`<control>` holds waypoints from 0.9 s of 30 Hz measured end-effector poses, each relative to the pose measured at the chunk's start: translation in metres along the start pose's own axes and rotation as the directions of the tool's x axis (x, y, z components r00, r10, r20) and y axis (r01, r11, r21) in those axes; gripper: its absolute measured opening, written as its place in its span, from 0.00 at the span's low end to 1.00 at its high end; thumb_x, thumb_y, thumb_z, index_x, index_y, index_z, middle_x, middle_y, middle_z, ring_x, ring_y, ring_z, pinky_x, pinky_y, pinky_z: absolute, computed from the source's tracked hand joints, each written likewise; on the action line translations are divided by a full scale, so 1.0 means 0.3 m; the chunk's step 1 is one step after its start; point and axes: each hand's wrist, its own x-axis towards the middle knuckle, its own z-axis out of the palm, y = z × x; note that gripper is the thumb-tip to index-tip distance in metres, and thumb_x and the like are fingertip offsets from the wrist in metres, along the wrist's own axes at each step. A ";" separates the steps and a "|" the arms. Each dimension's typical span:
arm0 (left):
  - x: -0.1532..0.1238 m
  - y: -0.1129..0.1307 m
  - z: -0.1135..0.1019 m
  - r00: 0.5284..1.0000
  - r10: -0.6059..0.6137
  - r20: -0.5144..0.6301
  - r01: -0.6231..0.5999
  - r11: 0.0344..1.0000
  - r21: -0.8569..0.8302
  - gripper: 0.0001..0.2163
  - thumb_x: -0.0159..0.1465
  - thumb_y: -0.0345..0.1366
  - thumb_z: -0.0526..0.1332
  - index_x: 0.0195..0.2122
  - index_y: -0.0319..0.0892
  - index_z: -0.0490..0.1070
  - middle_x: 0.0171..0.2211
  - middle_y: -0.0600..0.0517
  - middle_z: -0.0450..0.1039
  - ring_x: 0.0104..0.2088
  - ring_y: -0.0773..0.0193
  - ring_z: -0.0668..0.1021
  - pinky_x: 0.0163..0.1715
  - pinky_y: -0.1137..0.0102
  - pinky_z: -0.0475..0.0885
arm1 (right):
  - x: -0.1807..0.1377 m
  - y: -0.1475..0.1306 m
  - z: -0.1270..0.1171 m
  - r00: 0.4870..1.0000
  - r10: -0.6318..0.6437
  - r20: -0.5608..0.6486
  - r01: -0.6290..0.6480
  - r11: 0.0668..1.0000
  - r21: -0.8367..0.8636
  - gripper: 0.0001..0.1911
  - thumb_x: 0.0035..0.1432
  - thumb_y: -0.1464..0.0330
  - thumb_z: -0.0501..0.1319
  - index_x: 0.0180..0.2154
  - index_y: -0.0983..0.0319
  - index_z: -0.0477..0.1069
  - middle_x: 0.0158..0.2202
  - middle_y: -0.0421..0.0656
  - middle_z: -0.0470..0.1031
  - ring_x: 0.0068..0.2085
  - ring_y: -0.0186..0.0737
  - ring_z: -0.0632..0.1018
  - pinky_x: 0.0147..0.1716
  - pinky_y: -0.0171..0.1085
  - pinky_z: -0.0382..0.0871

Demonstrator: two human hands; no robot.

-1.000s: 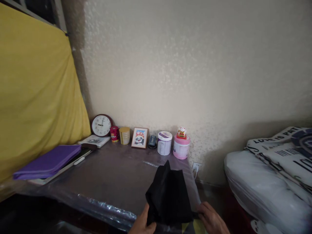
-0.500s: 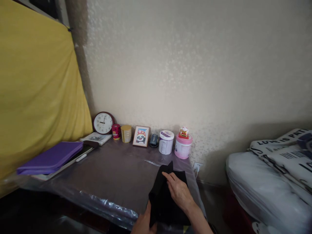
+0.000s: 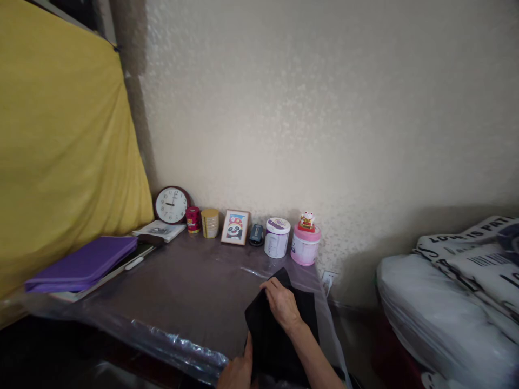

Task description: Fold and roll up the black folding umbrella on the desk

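Note:
A piece of black cloth (image 3: 279, 346), perhaps a bag, lies at the right front of the table with its far corner raised. My right hand (image 3: 280, 303) reaches across it, fingers bent and closed on its upper left edge. Low in the view, my left hand (image 3: 238, 367) grips the cloth's near left side, its index finger pointing up along the edge. The rest of that hand's fingers are partly hidden by the cloth and the frame's bottom edge.
On the plastic-covered table (image 3: 182, 292) stand a clock (image 3: 172, 205), a red can (image 3: 193, 220), a yellow-lidded container (image 3: 210, 223), a panda picture frame (image 3: 235, 227), a dark blue device (image 3: 256, 235) and two tubs (image 3: 277, 239). A purple folder (image 3: 83, 263) lies left; bedding (image 3: 441, 302) is right.
My right hand has shifted slightly up and left, its fingers going from stretched over the cloth to curled on its edge. The cloth's left flap looks flatter. My left hand has barely moved.

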 end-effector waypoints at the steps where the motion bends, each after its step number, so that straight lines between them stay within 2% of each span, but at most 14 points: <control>1: 0.001 0.005 0.000 1.000 -0.004 0.018 0.003 0.999 0.036 0.36 0.53 0.29 0.53 0.62 0.36 0.37 0.45 0.42 0.71 0.45 0.58 0.74 0.44 0.70 0.64 | 0.003 -0.002 0.018 1.000 0.003 0.008 -0.003 1.000 -0.020 0.13 0.60 0.73 0.46 0.39 0.57 0.67 0.37 0.40 0.70 0.34 0.31 0.74 0.33 0.28 0.64; 6: 0.002 0.009 0.004 0.999 0.014 0.034 -0.018 0.994 0.105 0.33 0.55 0.30 0.50 0.62 0.34 0.38 0.50 0.38 0.66 0.47 0.54 0.72 0.43 0.67 0.65 | -0.006 0.000 0.109 0.999 0.027 0.033 -0.023 0.994 -0.111 0.12 0.60 0.73 0.47 0.38 0.57 0.67 0.35 0.39 0.69 0.32 0.30 0.74 0.30 0.27 0.63; 11: 0.003 -0.029 0.034 0.999 0.038 -0.017 -0.039 0.996 -0.078 0.36 0.54 0.29 0.51 0.61 0.32 0.31 0.49 0.39 0.67 0.45 0.60 0.74 0.40 0.73 0.66 | -0.015 0.007 0.139 0.999 0.040 0.036 -0.033 0.987 -0.160 0.12 0.60 0.73 0.47 0.38 0.58 0.67 0.34 0.40 0.69 0.32 0.30 0.73 0.31 0.27 0.63; 16: -0.015 -0.040 0.037 0.994 0.019 -0.109 -0.040 0.980 -0.194 0.34 0.57 0.34 0.51 0.61 0.35 0.33 0.45 0.43 0.71 0.42 0.61 0.75 0.40 0.74 0.66 | -0.010 0.004 0.136 0.998 0.041 0.048 -0.031 0.982 -0.184 0.11 0.59 0.73 0.48 0.37 0.58 0.67 0.33 0.40 0.70 0.31 0.31 0.73 0.30 0.28 0.63; 20: -0.034 -0.021 0.003 0.993 0.087 -0.085 -0.098 0.986 -0.133 0.36 0.57 0.35 0.50 0.62 0.42 0.28 0.48 0.45 0.69 0.39 0.62 0.76 0.38 0.73 0.67 | -0.010 0.003 0.138 0.998 0.032 0.047 -0.023 0.983 -0.179 0.11 0.60 0.73 0.48 0.37 0.58 0.67 0.32 0.40 0.70 0.31 0.32 0.73 0.30 0.28 0.63; 24: -0.032 -0.003 -0.017 0.989 0.146 -0.020 -0.146 0.989 -0.004 0.32 0.57 0.33 0.50 0.61 0.51 0.39 0.47 0.50 0.69 0.43 0.62 0.74 0.42 0.73 0.65 | -0.007 0.006 0.145 0.998 0.028 0.058 -0.017 0.983 -0.181 0.11 0.60 0.73 0.48 0.37 0.58 0.67 0.32 0.40 0.70 0.31 0.32 0.74 0.31 0.28 0.64; 27: -0.024 -0.001 -0.009 0.987 0.158 -0.002 -0.158 0.987 0.031 0.31 0.55 0.31 0.51 0.60 0.53 0.43 0.49 0.51 0.68 0.44 0.61 0.73 0.43 0.72 0.64 | -0.007 0.006 0.140 0.998 0.023 0.059 -0.015 0.990 -0.143 0.11 0.60 0.73 0.48 0.39 0.58 0.67 0.32 0.40 0.71 0.33 0.33 0.74 0.32 0.29 0.64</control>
